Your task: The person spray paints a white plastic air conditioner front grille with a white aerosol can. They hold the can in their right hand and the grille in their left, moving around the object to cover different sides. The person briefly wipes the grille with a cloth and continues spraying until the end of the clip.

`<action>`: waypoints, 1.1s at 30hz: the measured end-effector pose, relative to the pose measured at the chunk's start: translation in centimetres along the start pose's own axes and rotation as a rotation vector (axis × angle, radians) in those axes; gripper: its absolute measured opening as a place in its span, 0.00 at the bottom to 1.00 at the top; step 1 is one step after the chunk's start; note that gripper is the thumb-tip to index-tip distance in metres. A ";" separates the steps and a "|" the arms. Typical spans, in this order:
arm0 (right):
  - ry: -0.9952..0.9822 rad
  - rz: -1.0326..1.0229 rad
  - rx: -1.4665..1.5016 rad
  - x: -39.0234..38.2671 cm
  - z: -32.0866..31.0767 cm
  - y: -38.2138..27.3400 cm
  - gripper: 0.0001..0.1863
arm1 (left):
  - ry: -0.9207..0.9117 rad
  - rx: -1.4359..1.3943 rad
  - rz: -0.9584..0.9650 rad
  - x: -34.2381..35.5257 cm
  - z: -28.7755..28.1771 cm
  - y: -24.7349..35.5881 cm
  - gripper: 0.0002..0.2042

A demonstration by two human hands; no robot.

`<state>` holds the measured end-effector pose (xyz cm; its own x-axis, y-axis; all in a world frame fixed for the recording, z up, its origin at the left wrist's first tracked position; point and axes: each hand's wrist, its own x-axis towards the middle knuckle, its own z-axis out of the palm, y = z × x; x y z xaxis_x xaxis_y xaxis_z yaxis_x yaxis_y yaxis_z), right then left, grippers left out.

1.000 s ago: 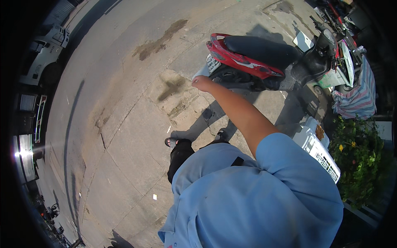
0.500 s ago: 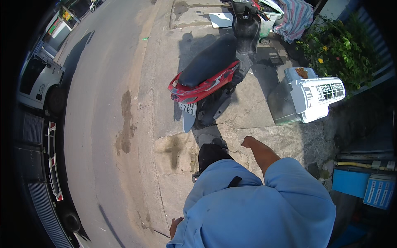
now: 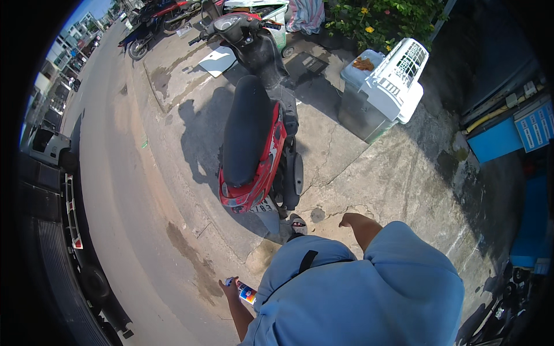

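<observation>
At my left side, my left hand [image 3: 230,286] is closed around the top of a can [image 3: 246,292] with a blue, white and orange label; it looks like a spray can. My right hand [image 3: 347,220] hangs low in front of my blue shirt, over bare concrete, touching nothing visible. Its fingers are too small and foreshortened to read. A parked red and black motor scooter [image 3: 248,132] stands just ahead, rear end toward me. One sandalled foot [image 3: 298,223] shows beside its rear wheel.
A grey bin [image 3: 369,109] with a white plastic grille piece [image 3: 398,78] on it stands right of the scooter. A flowering bush [image 3: 375,23] grows behind. Blue boxes [image 3: 496,141] sit at the right wall. A truck [image 3: 52,230] stands along the road on the left.
I have moved closer to the scooter, and my view has turned and tilted up toward the street. My left hand has come forward, bringing the can into sight.
</observation>
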<state>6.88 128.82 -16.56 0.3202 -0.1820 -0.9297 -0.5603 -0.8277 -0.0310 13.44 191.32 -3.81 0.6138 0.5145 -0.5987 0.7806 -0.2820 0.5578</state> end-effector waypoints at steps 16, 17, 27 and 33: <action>0.669 -0.425 0.868 -5.9 -14.9 -32.3 0.30 | -0.544 0.000 0.315 13.2 2.2 17.9 0.37; 0.633 -0.370 0.971 -5.7 -13.8 -32.1 0.32 | -0.572 -0.088 0.286 14.2 1.2 19.8 0.37; 0.603 0.190 0.882 -10.7 11.3 -31.8 0.33 | -0.493 -0.190 0.044 35.9 -9.3 24.7 0.30; 0.449 0.569 1.536 -18.1 32.0 -39.0 0.26 | -0.402 -0.230 0.236 39.7 -6.8 31.9 0.29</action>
<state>-1.49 181.38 -10.27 -0.1430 -0.6007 -0.7866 -0.7544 0.5806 -0.3062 61.95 208.28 -5.86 0.8021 0.0938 -0.5897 0.5970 -0.1443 0.7891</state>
